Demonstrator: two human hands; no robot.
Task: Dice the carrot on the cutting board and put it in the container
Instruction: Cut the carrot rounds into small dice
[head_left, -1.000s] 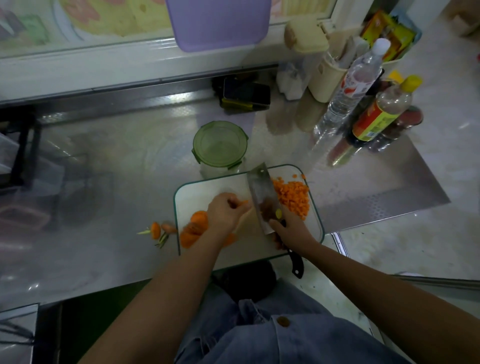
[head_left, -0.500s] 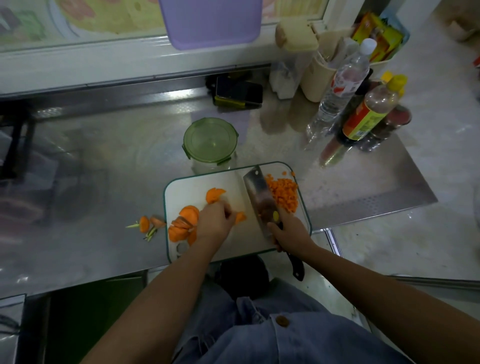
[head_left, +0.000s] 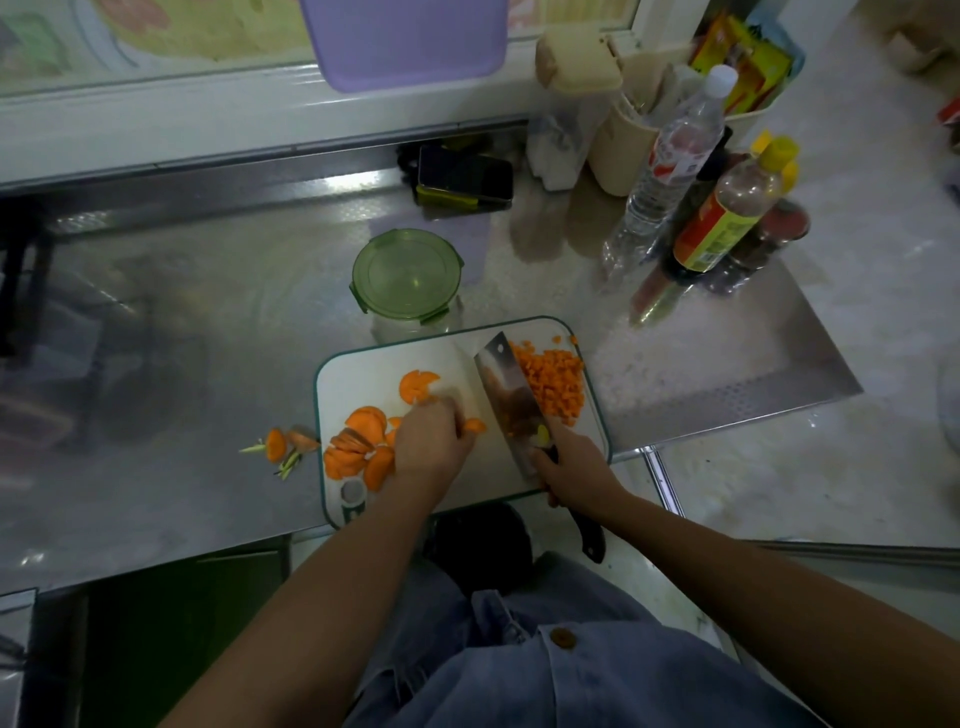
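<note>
Currently right hand (head_left: 571, 462) grips cleaver (head_left: 506, 384) handle, blade over cutting board (head_left: 363, 374) beside diced carrot (head_left: 553, 379); left hand (head_left: 434, 441) curls over carrot piece (head_left: 475, 426) near slices (head_left: 358, 441).

Left grip (head_left: 432, 437) is curled palm-down, right grip (head_left: 572, 463) clenched tight just beside it.

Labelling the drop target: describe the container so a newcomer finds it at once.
Start at the white cutting board on the steel counter. Just past its far edge stands the container. It alone is round and squat with a green clip-on lid; the bottles to the right are tall.
</note>
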